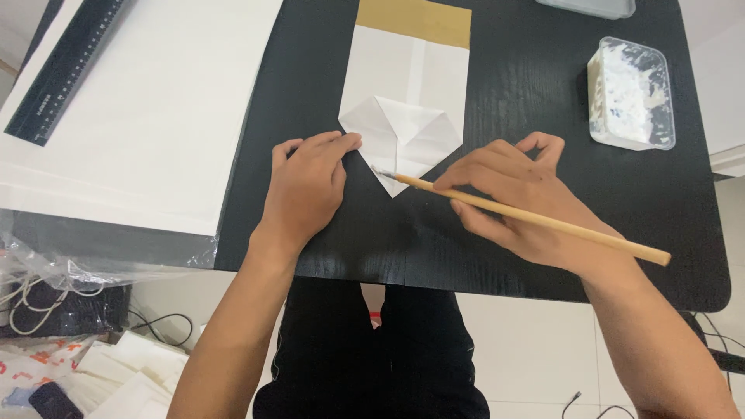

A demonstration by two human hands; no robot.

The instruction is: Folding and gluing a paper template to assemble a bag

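Evidently light and limp, the folded paper [403,116] is pinned flat by the left hand [304,186]; the thin brush [528,217] is pinched in the right hand [508,198].

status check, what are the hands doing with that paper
Left hand flat, pinning folded paper. Right hand holds brush, tip on paper's lower flap. Nothing in the way.

White folded paper [403,132] with tan strip, pale wooden brush [535,219], black wood-grain table [535,85], black ruler [66,70]
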